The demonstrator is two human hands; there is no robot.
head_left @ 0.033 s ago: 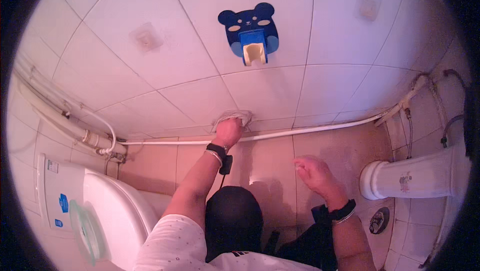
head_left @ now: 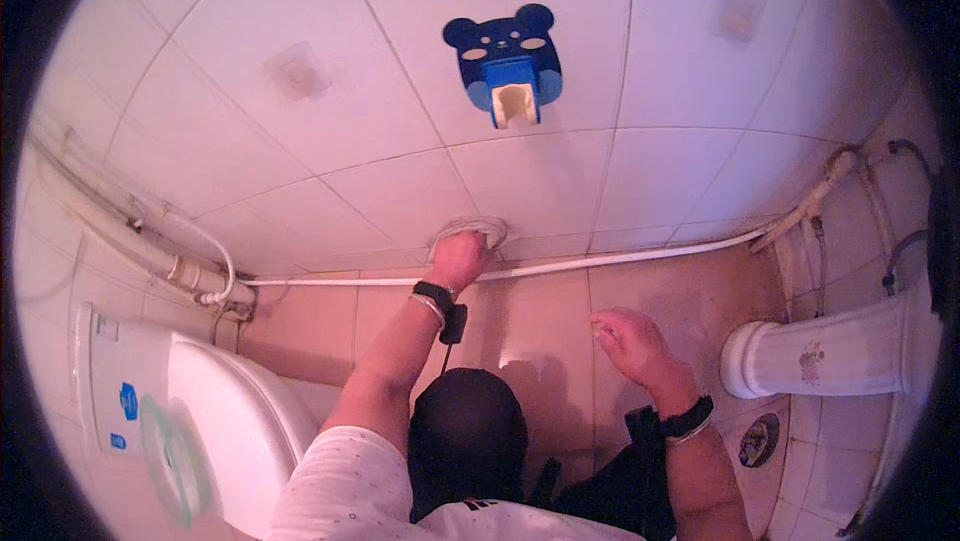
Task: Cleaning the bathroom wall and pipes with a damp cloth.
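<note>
pressing pale cloth (head_left: 496,230) on tiled wall (head_left: 540,181) | left hand (head_left: 461,259) is closed around it | right hand (head_left: 632,343) is curled above floor (head_left: 650,286), its hold i cannot tell

Through my remote feed, the white shirt (head_left: 345,481) showed a short left sleeve sprinkled with small dark specks. The left wristband (head_left: 432,293) and right wristband (head_left: 692,418) were black, each beside a thin, pale strap; I noted black blocks (head_left: 453,324) at both, the left one trailing a slim dark cord (head_left: 448,356). Legwear (head_left: 468,441): black.
</note>
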